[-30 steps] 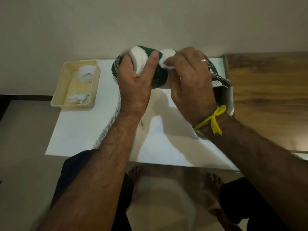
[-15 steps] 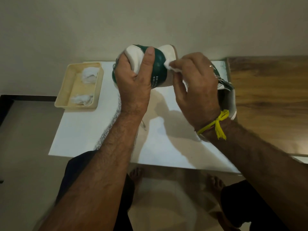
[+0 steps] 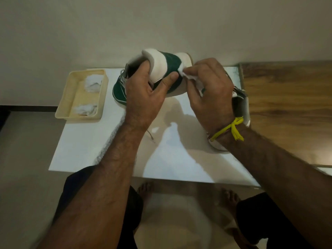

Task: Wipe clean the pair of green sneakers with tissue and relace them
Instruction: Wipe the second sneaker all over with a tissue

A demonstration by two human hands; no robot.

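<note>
Tilted further, sneaker (image 3: 170, 69) gripped by left hand (image 3: 143, 92), right hand (image 3: 210, 90) pinching tissue (image 3: 186, 74); tray (image 3: 64, 97) holds wads (image 3: 92, 83).

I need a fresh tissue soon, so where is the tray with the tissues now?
In the head view, the beige tray sits at the far left corner of the white table, just left of the green sneaker held by the left hand.

Green-and-white sneaker (image 3: 170, 69) held aloft, heel up, white tissue (image 3: 186, 74) pressed against it.

home interior, likely living room: plain cream wall (image 3: 161, 24), pale tiled floor (image 3: 27, 159), bare feet (image 3: 145, 190) under white table (image 3: 86, 141), wood-grain furniture top (image 3: 287, 105) at its right edge.
</note>
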